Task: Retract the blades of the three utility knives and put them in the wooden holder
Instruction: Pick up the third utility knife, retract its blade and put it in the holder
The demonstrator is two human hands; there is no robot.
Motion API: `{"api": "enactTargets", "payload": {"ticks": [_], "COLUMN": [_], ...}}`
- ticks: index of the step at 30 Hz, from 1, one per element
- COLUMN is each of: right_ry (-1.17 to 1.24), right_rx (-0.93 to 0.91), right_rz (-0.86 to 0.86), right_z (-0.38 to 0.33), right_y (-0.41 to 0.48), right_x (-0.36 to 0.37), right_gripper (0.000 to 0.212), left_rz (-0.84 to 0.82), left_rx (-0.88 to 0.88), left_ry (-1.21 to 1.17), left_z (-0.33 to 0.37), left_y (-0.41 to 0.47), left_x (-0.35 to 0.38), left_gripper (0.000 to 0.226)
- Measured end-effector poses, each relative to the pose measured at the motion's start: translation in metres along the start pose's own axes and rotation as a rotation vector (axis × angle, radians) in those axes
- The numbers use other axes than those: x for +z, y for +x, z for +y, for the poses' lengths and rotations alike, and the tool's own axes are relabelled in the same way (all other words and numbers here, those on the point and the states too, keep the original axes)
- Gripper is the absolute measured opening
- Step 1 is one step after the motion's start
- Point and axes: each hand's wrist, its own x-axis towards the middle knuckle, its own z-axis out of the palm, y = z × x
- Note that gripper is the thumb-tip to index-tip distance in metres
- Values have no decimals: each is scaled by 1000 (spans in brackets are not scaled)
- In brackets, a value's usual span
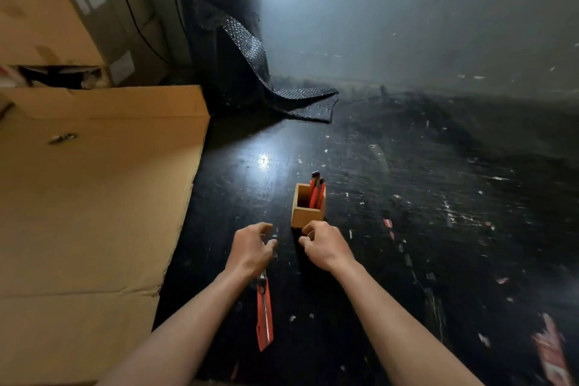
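A small square wooden holder point(306, 216) stands on the black table with two red utility knives point(317, 193) upright in its right side, black ends up. A third red utility knife point(264, 315) lies flat on the table nearer me, pointing away; its far end, with a bit of metal showing, runs under my left wrist. My left hand point(250, 247) hovers above that end with fingers curled and apart, holding nothing. My right hand point(326, 244) sits just in front of the holder's near right corner, fingers curled in, with nothing visible in it.
A large flattened cardboard sheet point(94, 197) covers the table's left side, with cardboard boxes point(47, 25) stacked behind it. A roll of black bubble wrap point(232, 41) stands at the back, its loose end trailing onto the table. Paper scraps and a red-white label point(551, 351) litter the right side.
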Motion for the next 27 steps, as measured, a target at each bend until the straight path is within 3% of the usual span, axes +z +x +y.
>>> {"api": "enactTargets", "payload": {"ticks": [5,12,20,27], "right_ry": [-52,10,242,455], "right_rx": [13,62,131,114], "right_rz": [-155,-366,-322,-178], "right_z": [1,7,10,0], "right_y": [-32,-70,-86,-79], "right_x": [48,100,113,85], "right_gripper": [29,17,17,23], "left_rz": [-64,-160,-173,-117], "left_rx": [-108,-287,-389,-323], "left_ry": [4,-47,-215,-423], "left_z": [-37,-63,-75,-56], "left_y": [-44,-82,-93,-75], "left_x": [6,23,34,19], "left_gripper": [21,19,27,29]}}
